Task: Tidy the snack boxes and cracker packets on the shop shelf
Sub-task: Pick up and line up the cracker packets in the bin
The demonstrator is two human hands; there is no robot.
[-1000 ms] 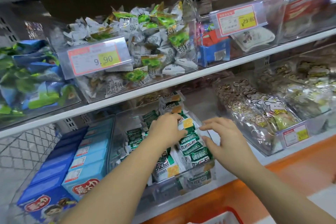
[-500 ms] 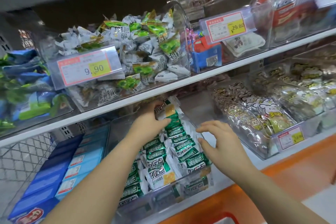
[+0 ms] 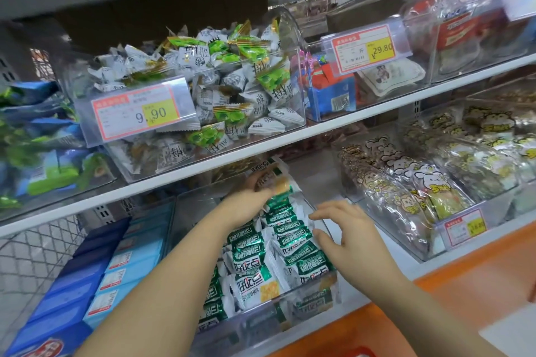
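Glossy foil cracker packets (image 3: 293,243) in a clear plastic bin (image 3: 261,319).

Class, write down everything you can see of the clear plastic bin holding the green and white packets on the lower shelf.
The bin is clear hard plastic, open-topped, long front to back, standing level on the lower shelf between blue boxes and cartoon-printed bags. Green and white packets fill it in rough rows. The left hand grips one packet at its back; the right hand hovers, fingers spread, by its right wall.
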